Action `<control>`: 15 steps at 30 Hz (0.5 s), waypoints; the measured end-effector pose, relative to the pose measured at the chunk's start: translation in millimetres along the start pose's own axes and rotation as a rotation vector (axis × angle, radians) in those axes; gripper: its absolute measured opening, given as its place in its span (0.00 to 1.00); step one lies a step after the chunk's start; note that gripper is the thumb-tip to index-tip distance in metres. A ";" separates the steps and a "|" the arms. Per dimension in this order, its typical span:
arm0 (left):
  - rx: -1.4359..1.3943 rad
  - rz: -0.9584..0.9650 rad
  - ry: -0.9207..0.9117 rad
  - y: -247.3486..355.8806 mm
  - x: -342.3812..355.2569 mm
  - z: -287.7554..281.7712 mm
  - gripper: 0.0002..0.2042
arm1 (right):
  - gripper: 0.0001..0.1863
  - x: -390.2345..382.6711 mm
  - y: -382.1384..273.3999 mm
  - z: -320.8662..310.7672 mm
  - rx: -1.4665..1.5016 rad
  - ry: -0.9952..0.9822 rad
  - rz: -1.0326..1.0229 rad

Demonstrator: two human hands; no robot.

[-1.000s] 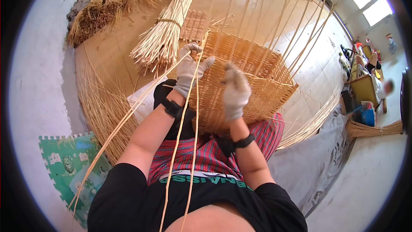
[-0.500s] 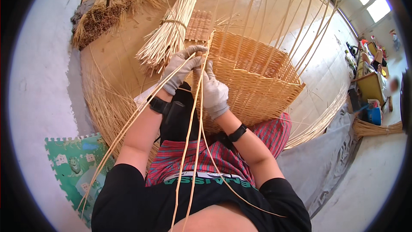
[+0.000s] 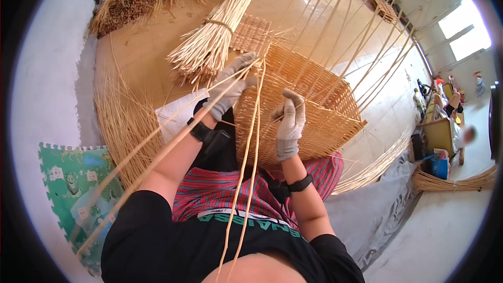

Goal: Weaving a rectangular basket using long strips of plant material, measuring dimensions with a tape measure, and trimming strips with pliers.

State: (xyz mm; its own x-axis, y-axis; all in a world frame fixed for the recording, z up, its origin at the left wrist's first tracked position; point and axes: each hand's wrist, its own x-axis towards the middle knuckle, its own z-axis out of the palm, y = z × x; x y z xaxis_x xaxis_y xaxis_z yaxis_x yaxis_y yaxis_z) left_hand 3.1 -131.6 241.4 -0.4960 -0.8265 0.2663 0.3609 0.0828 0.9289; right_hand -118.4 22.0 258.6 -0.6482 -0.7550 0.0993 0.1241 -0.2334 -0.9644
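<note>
Wicker basket (image 3: pixel 309 110), centre frame on the lap: side wall woven high, long upright stakes (image 3: pixel 361 47) still unwoven. Left hand (image 3: pixel 230 86) grasps weaving strands (image 3: pixel 250 141) at the rim; right hand (image 3: pixel 290 124) pinches the wall. Tied reed bundle (image 3: pixel 209 47) lies upper centre.

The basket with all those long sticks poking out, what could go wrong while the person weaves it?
The long loose canes run from the basket back toward the person's chest, so a springy end might flick toward the face. The left hand grips canes at the rim while the right hand presses the woven wall; bent too sharply, a cane might snap. The upright stakes could tangle.
</note>
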 end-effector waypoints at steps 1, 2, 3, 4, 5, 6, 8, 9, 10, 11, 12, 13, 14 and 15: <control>-0.099 -0.146 0.005 -1.3 -0.3 -3.7 0.25 | 0.13 1.7 -8.5 -1.1 -0.017 0.031 -0.017; -0.188 -0.203 0.039 -2.2 -2.3 -5.9 0.24 | 0.12 2.1 -14.4 0.3 0.010 -0.067 0.056; -0.255 -0.184 0.047 -1.1 -1.3 -10.8 0.22 | 0.13 0.6 -16.5 6.7 0.068 -0.117 0.100; -0.299 -0.231 0.112 1.1 -1.0 -15.2 0.21 | 0.13 -1.3 -16.5 14.4 0.045 -0.166 0.129; -0.311 -0.164 0.053 4.5 0.2 -19.5 0.21 | 0.13 -5.1 -11.1 29.2 -0.013 -0.213 0.050; -0.188 -0.114 0.015 8.8 2.0 -23.4 0.20 | 0.13 -8.0 -4.0 44.9 -0.089 -0.248 0.047; -0.054 -0.069 -0.035 19.6 6.9 -30.6 0.19 | 0.17 -7.4 8.2 67.0 -0.276 -0.212 -0.114; -0.028 -0.128 -0.115 25.5 10.1 -33.8 0.19 | 0.18 -4.0 12.8 75.5 -0.222 -0.142 -0.109; -0.023 -0.137 -0.207 30.5 12.2 -36.1 0.19 | 0.18 -0.3 16.1 82.5 -0.221 -0.105 -0.115; 0.074 -0.145 -0.197 34.3 17.9 -37.4 0.20 | 0.17 3.0 17.9 88.0 -0.225 -0.076 -0.240; -0.003 -0.192 -0.237 37.0 20.1 -38.1 0.21 | 0.16 6.1 17.6 90.6 -0.218 -0.013 -0.336; 0.006 -0.237 -0.239 38.8 24.9 -39.1 0.21 | 0.13 9.0 16.0 91.3 -0.260 -0.013 -0.345; 0.000 -0.246 -0.256 39.3 29.2 -39.6 0.22 | 0.13 10.8 13.2 90.1 -0.268 -0.015 -0.370; -0.006 -0.286 -0.314 39.4 32.9 -40.8 0.23 | 0.11 11.9 10.1 88.1 -0.381 -0.026 -0.438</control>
State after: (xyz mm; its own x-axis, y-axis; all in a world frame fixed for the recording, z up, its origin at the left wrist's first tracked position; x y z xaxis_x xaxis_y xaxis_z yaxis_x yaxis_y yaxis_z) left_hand 33.2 -178.3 276.3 -0.7929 -0.6059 0.0643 0.1777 -0.1289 0.9756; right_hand -58.7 -43.3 271.6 -0.5592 -0.6537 0.5099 -0.4336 -0.2936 -0.8519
